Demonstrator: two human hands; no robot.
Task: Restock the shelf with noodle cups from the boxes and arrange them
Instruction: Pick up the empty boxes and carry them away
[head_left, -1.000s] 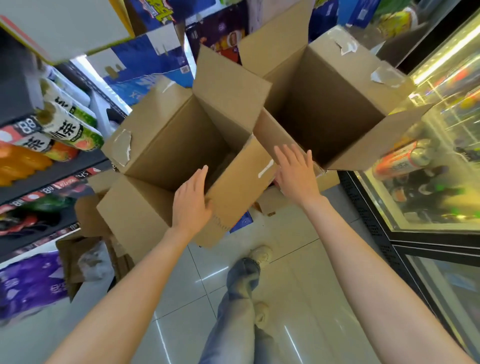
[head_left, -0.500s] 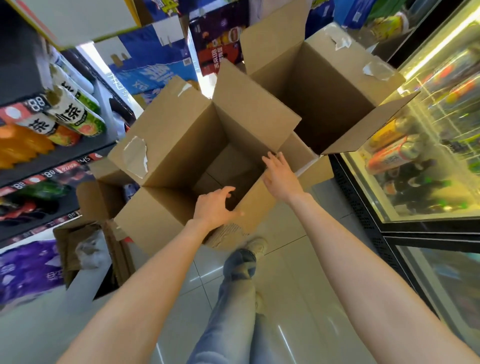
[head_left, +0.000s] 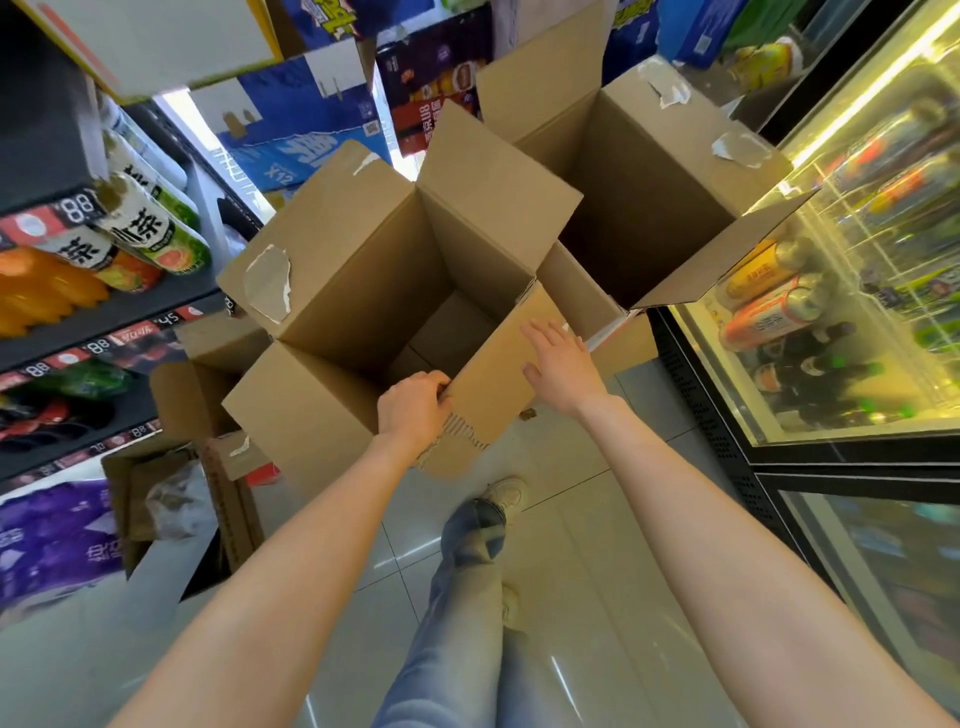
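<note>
Near box (head_left: 363, 291): open carton on the floor beside the shelf (head_left: 104, 306), flaps up, interior bare as far as the view reached; no noodle cups showed in it.
Far box (head_left: 649, 197): open just behind it, against the cooler (head_left: 831, 312), its inside dark and apparently bare too.
Noodle cups: none in view, in neither box, neither hand, nor on the visible shelf, which carried bottled drinks.
Left hand (head_left: 413, 408): fingers curled over the edge of the near flap (head_left: 493, 374), gripping it.
Right hand (head_left: 563, 361): fingers straight, palm resting flat on that flap's outer face.
Progress: unpacking judged finished for both boxes; clearing the cartons judged to remain.
Change from a second earlier: left hand went from lying flat on the flap to hooking its edge; right hand moved from the gap between the boxes onto the flap; near box sat more upright.
</note>
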